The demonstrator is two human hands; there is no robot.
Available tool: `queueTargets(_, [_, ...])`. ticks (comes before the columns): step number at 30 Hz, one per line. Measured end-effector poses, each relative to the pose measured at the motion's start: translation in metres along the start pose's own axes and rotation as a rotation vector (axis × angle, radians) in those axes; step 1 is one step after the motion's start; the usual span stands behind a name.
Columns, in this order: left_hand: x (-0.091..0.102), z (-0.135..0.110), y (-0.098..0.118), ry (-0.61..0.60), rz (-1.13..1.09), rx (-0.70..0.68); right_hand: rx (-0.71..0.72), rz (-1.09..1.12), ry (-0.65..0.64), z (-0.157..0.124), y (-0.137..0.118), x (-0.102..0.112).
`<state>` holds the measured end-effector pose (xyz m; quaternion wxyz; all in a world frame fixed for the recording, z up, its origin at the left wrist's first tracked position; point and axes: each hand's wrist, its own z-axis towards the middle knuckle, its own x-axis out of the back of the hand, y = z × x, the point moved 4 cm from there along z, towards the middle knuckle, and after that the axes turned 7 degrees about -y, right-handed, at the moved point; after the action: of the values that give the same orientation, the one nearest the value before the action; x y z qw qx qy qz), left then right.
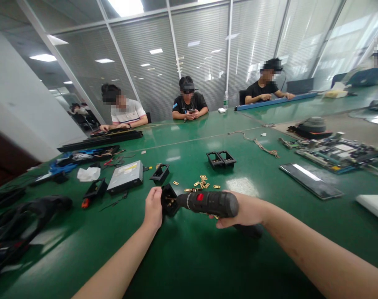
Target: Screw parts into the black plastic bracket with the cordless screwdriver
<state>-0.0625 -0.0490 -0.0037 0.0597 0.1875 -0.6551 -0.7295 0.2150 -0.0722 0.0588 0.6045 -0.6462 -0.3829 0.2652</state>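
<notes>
My left hand (153, 209) is closed around a small black plastic socket housing (169, 199), held just above the green table (189, 257). In my right hand (243, 211) is a black electric screwdriver (209, 203) with a red button, gripped round its body. Its tip points left into the housing. Several small brass contact pieces (201, 182) lie scattered on the table just beyond the two hands.
More black housings (221, 159) (160, 173) and an optical drive (125, 176) lie farther back. A circuit board (338, 153) and a dark flat panel (310, 180) sit at right, cables and black gear (17, 224) at left. Three people sit along the far edge.
</notes>
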Motion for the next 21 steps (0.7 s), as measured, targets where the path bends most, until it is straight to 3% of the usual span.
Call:
queueTargets(6, [0.007, 0.001, 0.004, -0.052, 0.140, -0.081, -0.003, 0.054, 0.001, 0.004, 0.013, -0.001])
queueTargets(12, [-0.001, 0.003, -0.013, 0.030, -0.229, 0.056, 0.027, 0.020, 0.010, 0.001, 0.011, -0.001])
queueTargets(17, [-0.002, 0.004, -0.018, 0.153, -0.259, 0.229, 0.098, -0.220, 0.122, -0.006, 0.002, -0.004])
queueTargets(21, [-0.002, 0.002, -0.014, 0.145, -0.243, 0.220, 0.131, -0.314, 0.053, -0.013, -0.008, -0.019])
